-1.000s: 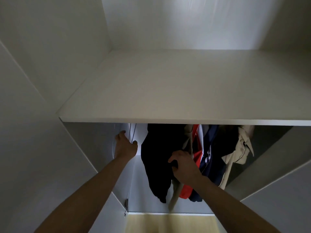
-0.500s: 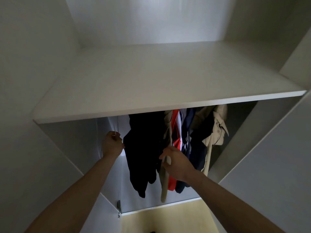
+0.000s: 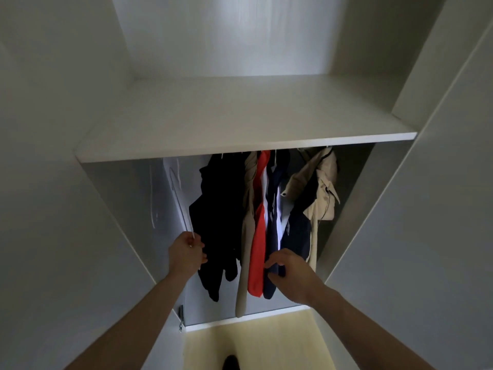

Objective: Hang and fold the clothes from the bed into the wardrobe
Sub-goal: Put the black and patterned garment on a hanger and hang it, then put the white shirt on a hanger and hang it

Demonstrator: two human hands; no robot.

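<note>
Fingers of the left hand (image 3: 186, 253) curl round a white hanger (image 3: 179, 198), probably taking it for another garment; the right hand (image 3: 289, 271) pinches the navy garment (image 3: 274, 236), parting the hanging clothes.

Both bare forearms are reaching up and away from the near bottom edge, converging toward the middle of the view. The left hand (image 3: 186, 254) is sitting at the end of an arm that is rising from the near left; its fingers are curling into a closed fist, back of the hand facing the camera, and pinching a thin white hanger (image 3: 179, 198) at its lower end. The right hand (image 3: 289, 268) is lying lower and to the right, well apart from the left, wrist bending slightly, with thumb and fingers loosely curling toward each other; whether they are gripping anything is unclear.
</note>
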